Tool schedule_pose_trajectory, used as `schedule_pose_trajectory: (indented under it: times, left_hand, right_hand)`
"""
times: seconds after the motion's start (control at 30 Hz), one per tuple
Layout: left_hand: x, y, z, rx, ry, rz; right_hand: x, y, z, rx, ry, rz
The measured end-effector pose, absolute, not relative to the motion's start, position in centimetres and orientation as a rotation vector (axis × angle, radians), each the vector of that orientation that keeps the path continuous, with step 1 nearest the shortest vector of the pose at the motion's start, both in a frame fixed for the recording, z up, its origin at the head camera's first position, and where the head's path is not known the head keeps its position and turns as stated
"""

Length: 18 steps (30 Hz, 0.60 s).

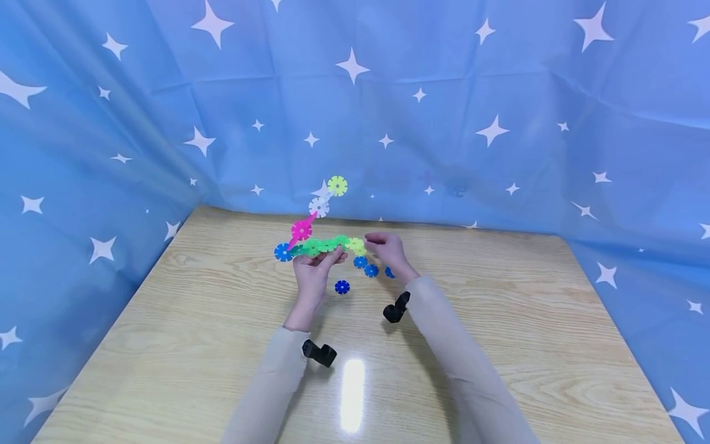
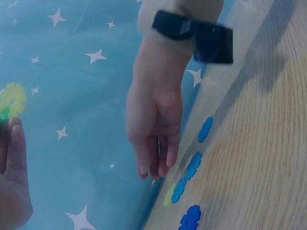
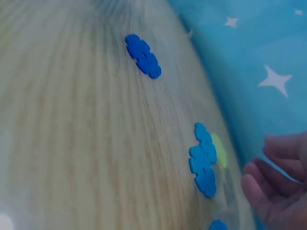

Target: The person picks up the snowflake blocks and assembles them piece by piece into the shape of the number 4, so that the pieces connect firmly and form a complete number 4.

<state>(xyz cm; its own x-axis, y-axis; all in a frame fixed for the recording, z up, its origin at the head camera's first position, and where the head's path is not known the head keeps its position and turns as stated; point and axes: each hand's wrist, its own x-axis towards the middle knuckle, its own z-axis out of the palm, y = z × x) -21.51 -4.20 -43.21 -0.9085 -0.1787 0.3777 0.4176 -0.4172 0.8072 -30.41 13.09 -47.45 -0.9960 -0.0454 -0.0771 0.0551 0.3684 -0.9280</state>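
Note:
My left hand (image 1: 312,282) holds a chain of joined plastic snowflake discs by its green discs (image 1: 313,248), thumb in front. A blue disc (image 1: 283,252) is at the chain's left end. From there a pink disc (image 1: 302,230), a white disc (image 1: 318,208) and a yellow-green disc (image 1: 338,185) rise. At the right end is another yellow disc (image 1: 355,244), also seen past the left fingertips (image 2: 17,136) in the left wrist view. My right hand (image 1: 390,251) hovers just right of that end, fingers loosely bent and nothing between them.
On the wooden table (image 1: 211,345) lie several loose blue discs (image 1: 371,271) below the right hand, with a loose yellow disc (image 3: 218,151) behind them. A darker blue disc (image 1: 342,287) lies nearer. A blue star-patterned curtain (image 1: 444,135) hangs around the table's back and sides.

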Motion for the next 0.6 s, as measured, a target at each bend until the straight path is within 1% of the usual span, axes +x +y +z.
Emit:
schedule_pose_trajectory:
  times: [0.23,0.47,0.6]
  left_hand:
    - [-21.5,-4.3,-43.3,-0.326,-1.453,-2.348]
    - [-21.3,-4.2,-43.2,-0.341,-1.461,-2.344]
    - [-21.2,-4.2,-43.2,-0.354,-1.473,-2.33]
  right_hand:
    - [-31.3,12.1,-47.5,-0.058,2.64,-1.486]
    - [-31.8,11.5,-47.9,-0.008,2.716,-1.35]
    - [-32.1,11.4,-48.2,-0.025,2.754,-1.285]
